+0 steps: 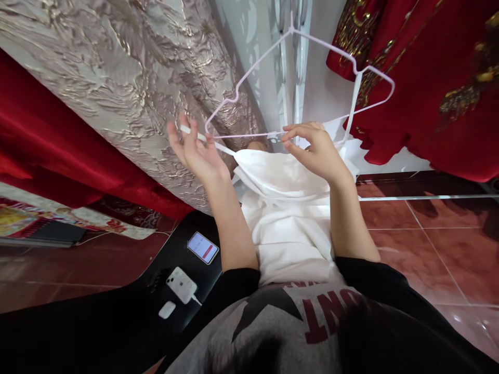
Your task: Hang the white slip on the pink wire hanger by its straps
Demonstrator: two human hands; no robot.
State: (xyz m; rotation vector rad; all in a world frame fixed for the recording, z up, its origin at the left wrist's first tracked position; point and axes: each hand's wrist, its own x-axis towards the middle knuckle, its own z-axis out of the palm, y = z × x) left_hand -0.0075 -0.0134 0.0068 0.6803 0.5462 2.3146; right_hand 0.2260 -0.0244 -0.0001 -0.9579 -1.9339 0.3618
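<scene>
A pale pink wire hanger hangs in front of me at chest height. A white garment droops below it, one thin strap running up over the hanger's right shoulder. My left hand is raised, palm toward me, pinching the garment's other white strap near the hanger's left end. My right hand pinches the hanger's bottom bar at its middle, fingers curled.
A silver-gold embossed fabric and red velvet hang at left. Red embroidered garments hang at right. A black surface below holds two phones and a white charger. The floor is red tile.
</scene>
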